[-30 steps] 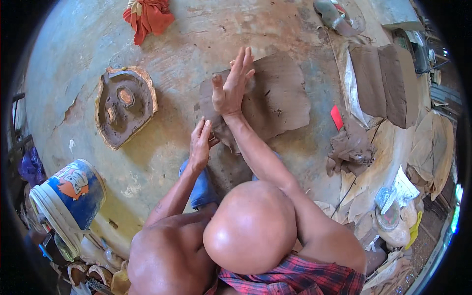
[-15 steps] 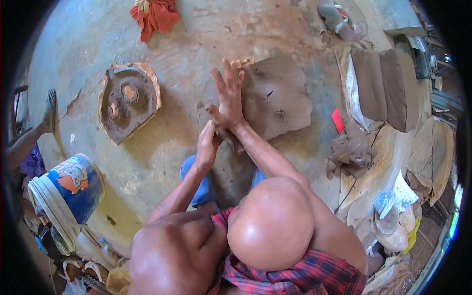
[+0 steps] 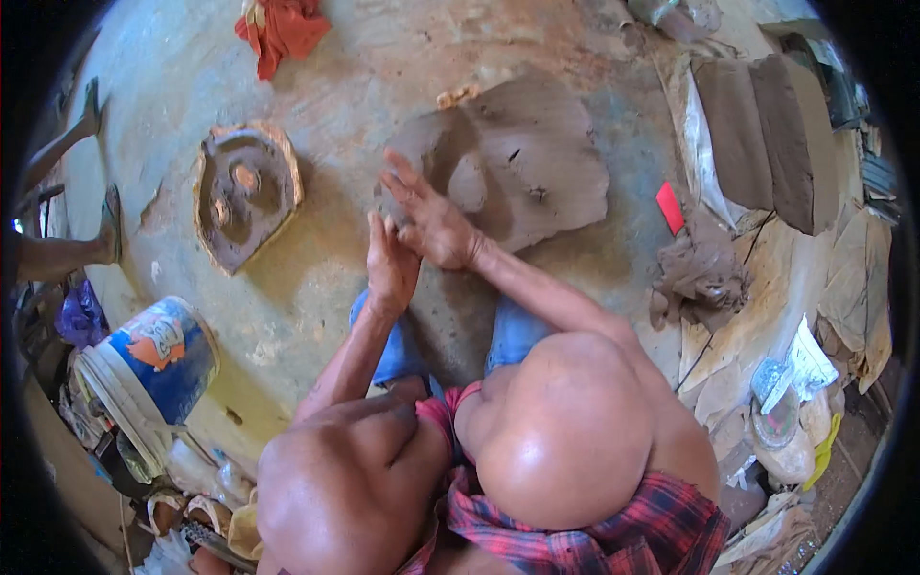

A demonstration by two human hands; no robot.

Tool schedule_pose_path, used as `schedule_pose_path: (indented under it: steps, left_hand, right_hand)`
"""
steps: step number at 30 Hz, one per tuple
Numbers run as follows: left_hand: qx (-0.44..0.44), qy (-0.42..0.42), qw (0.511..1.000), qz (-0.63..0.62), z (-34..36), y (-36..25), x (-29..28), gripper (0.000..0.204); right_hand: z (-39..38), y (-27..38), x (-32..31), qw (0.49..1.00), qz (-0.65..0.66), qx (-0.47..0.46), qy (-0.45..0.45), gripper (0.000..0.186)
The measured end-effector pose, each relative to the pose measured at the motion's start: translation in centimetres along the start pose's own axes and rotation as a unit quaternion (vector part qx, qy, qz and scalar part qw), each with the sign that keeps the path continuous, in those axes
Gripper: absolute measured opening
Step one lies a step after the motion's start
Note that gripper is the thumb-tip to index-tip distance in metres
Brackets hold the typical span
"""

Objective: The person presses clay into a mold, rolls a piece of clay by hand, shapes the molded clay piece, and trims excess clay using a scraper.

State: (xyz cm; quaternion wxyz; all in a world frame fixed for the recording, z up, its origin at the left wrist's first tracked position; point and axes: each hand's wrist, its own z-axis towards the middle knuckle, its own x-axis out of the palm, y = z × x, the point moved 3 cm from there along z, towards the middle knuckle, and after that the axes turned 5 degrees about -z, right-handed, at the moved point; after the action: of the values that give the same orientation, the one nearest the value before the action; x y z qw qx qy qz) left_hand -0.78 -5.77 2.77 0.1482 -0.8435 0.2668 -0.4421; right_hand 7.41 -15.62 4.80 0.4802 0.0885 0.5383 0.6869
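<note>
A wide, flat slab of grey-brown clay [image 3: 541, 153] lies on the concrete floor in front of my knees. My right hand [image 3: 433, 218] rests on the slab's near left edge, palm down with fingers spread. My left hand [image 3: 391, 264] stands just beside it, fingers straight and apart, touching the right hand and the clay's edge. Neither hand holds anything. Both forearms reach out over my bent knees.
A clay-lined mould [image 3: 244, 187] lies to the left. A blue and white bucket [image 3: 153, 359] stands lower left. A red cloth [image 3: 283, 24], a small red card [image 3: 670, 206], a clay lump [image 3: 704, 273] and stacked clay slabs [image 3: 767, 134] surround the work. Another person's leg [image 3: 57, 254] is at far left.
My right hand has drawn back from the far middle of the slab to its near left edge. My left hand has moved up to meet it.
</note>
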Motion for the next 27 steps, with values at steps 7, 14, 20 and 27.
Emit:
schedule_pose_path:
  steps: [7,14,20,27]
  left_hand:
    - [0.036,-0.005,0.999,0.035,-0.1,-0.9,0.3,0.087]
    - [0.061,-0.039,0.997,0.036,0.1,-2.0,2.6,0.076]
    - [0.082,-0.029,0.996,0.015,0.0,-1.1,1.9,0.068]
    - [0.068,0.007,0.998,0.013,1.0,-1.3,1.8,0.068]
  right_hand:
    - [-0.6,-0.3,-0.5,0.992,0.039,-0.037,0.113,0.070]
    - [0.0,3.9,-8.5,0.987,-0.054,-0.072,-0.135,0.077]
    - [-2.8,-0.7,-5.9,0.983,-0.164,0.054,-0.067,0.094]
    - [-3.2,-1.2,-7.1,0.984,-0.142,0.045,-0.093,0.101]
